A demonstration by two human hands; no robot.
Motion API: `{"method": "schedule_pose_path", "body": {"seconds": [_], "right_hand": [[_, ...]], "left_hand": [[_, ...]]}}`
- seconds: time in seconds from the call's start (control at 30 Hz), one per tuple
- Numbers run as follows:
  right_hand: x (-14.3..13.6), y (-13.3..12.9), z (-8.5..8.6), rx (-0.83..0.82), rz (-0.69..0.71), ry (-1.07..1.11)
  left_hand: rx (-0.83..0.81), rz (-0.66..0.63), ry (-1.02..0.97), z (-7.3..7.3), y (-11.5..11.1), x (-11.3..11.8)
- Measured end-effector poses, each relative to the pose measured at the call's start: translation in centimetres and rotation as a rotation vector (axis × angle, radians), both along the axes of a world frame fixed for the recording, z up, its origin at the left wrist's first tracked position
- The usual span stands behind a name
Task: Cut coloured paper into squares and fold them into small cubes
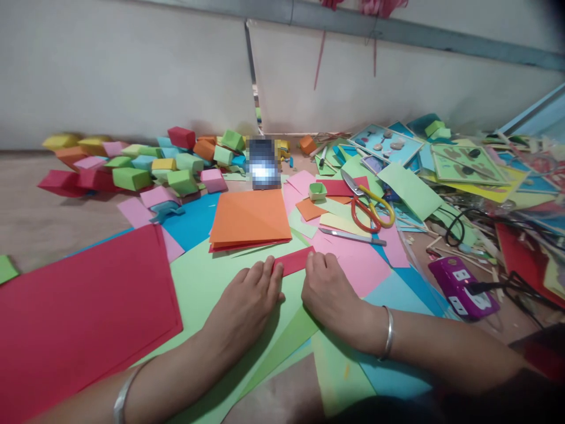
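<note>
A narrow folded red paper strip (295, 262) lies on light green paper (194, 294) in front of me. My left hand (249, 297) presses on the strip's left end, its fingers held together. At the right end, the curled fingers of my right hand (326, 288) grip the strip. Just beyond my left hand sits a stack of orange squares (251, 218) with red paper underneath. Scissors (373, 209) with red and yellow handles and a grey cutter (353, 237) rest on paper past my right hand. A small green paper box (317, 191) stands beside the scissors.
Large red sheets (88, 312) lie at the left. Many coloured paper blocks (132, 178) are piled along the wall. A phone-like object (263, 165) stands behind the orange stack. At the right are a purple power strip (463, 288), black cables and decorated cards (386, 144).
</note>
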State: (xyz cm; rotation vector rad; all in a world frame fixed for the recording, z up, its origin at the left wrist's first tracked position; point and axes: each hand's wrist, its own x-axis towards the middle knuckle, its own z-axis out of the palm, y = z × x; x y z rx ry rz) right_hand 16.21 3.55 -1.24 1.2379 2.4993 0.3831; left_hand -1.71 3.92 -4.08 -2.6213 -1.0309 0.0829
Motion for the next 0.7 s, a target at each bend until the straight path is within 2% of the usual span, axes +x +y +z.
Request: {"method": "schedule_pose_path", "body": {"seconds": [0.2,0.33,0.5,0.63,0.7], "right_hand": [[0.2,0.2,-0.2,0.012,0.028,0.005],[0.3,0.3,0.1,-0.012,0.016,0.030],[0.8,1.3,1.0,-0.074,-0.043,0.180],[1.3,2.4,1.2,-0.079,-0.075,0.245],[1.6,2.9,1.0,-0.068,-0.056,0.296]], "left_hand": [[0.084,0.000,-0.002,-0.4,-0.1,-0.9],[0.143,0.001,-0.033,0.1,-0.4,-0.9],[0.063,0.059,-0.144,0.9,1.0,-0.9],[0.018,-0.003,-0.267,0.6,2.1,-1.3],[0.003,0.026,-0.318,0.6,2.4,-1.5]]}}
